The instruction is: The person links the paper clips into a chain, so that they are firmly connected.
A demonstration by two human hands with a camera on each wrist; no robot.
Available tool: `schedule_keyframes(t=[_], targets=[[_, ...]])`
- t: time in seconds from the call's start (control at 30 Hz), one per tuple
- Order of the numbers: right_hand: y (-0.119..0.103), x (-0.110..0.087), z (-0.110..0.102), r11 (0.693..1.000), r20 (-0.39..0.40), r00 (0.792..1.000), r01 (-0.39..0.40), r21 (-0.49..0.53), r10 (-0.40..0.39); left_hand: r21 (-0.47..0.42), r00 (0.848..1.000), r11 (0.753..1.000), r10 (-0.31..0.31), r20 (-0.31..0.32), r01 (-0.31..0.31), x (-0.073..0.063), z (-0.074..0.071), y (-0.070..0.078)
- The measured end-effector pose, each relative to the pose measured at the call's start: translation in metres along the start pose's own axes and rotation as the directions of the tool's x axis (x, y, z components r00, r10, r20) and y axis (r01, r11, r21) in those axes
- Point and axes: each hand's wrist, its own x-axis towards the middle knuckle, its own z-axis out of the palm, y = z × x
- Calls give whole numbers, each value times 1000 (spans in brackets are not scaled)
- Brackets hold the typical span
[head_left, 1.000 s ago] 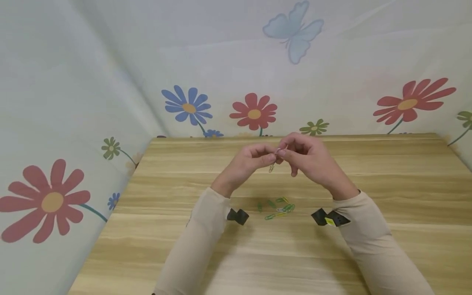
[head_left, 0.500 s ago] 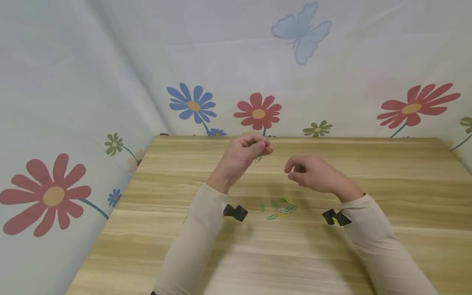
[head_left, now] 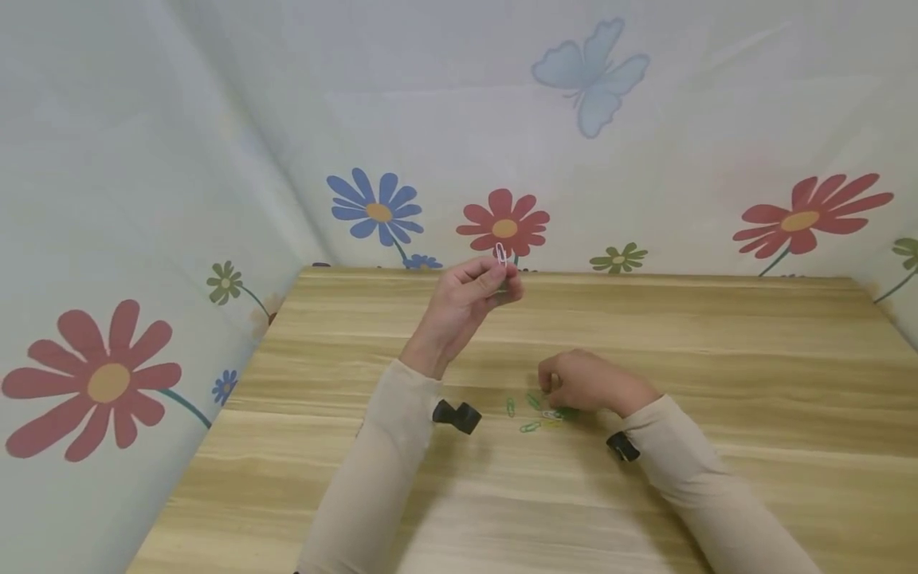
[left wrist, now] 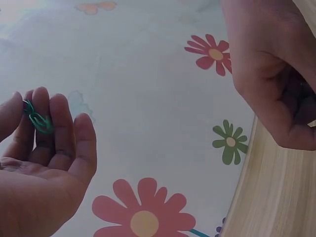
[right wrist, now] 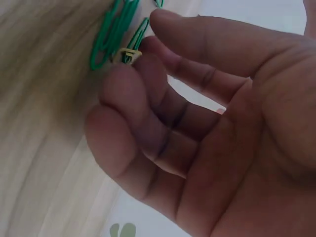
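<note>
My left hand (head_left: 466,299) is raised over the far part of the table and pinches linked paper clips between thumb and fingers. A white paper clip (head_left: 501,255) sticks up above its fingertips. Green paper clips (left wrist: 40,122) hang against the fingers in the left wrist view. Low over the loose clips is my right hand (head_left: 591,381), its fingers loosely bent and thumb apart from the index finger. Right at its fingertips in the right wrist view lie a yellow paper clip (right wrist: 130,55) and a large-looking green clip (right wrist: 112,37). The hand hides part of the pile in the head view.
Loose green clips (head_left: 530,427) lie left of the pile on the wooden table (head_left: 344,478). A white clip (head_left: 551,414) lies among them. Behind the table hangs a flower-printed cloth (head_left: 430,96). Black wrist mounts (head_left: 459,416) sit on the beige sleeves.
The hands have parted from each other. My right hand has come down and nearer to the loose clips. My left hand has stayed raised, and the white clip now stands up above its fingertips.
</note>
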Motion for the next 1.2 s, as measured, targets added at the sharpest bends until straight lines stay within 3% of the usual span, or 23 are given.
schedule_keyframes(t=[0.2, 0.47, 0.63, 0.77, 0.87, 1.07, 1.2], targets=[[-7, 0, 8, 1000, -29, 999, 26, 8, -25, 12, 1000, 1000, -3, -11, 4, 1, 2, 1], [-17, 3, 17, 999, -51, 999, -4, -45, 2, 12, 1000, 1000, -15, -21, 16, 1, 2, 1], [-16, 5, 19, 1000, -37, 999, 19, 9, -18, 29, 999, 999, -22, -26, 22, 0, 2, 2], [-8, 4, 10, 989, -131, 987, 104, 106, -90, 92, 999, 996, -12, -32, 15, -1, 1, 1], [-3, -1, -3, 957, -248, 962, 170, 234, -110, 152, 1000, 988, -11, -29, 16, -1, 2, 1], [-2, -14, -25, 830, -397, 917, 248, 499, -35, 301, 998, 952, -59, 27, 48, -4, 7, 1], [-7, -17, -35, 759, -517, 855, 359, 543, -35, 370, 992, 927, -100, 77, 64, -4, 11, 3]])
